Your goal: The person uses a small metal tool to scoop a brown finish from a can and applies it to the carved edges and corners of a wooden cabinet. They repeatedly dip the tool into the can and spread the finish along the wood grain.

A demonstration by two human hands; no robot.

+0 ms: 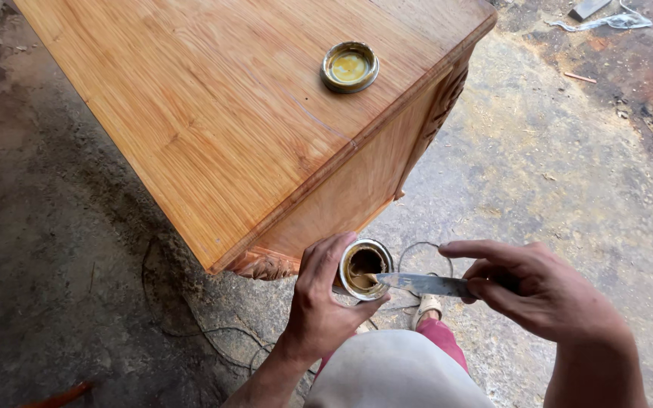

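The person stood at the corner of a wooden cabinet [251,113], looking down at both hands. The left hand [319,302] was wrapped closed around a small round tin [364,268], held low near six o'clock, tipped so its mouth faced the right. The right hand [538,287], at about four o'clock, pinched the handle of a narrow metal blade [425,284], whose tip sat inside the tin's mouth.

To my eye the step in hand was scooping: the blade was loading paste from the tin. The next move, I judged, called for lifting the blade out level so the load stayed on it, while the tin stayed steady.

The tin held a brown, putty-like paste, smeared up its inner wall; how full it was I could not tell. Its lid [350,66] lay well apart at twelve o'clock on the cabinet top, underside up, with a yellowish film inside. The concrete floor [568,189] lay dusty all around.
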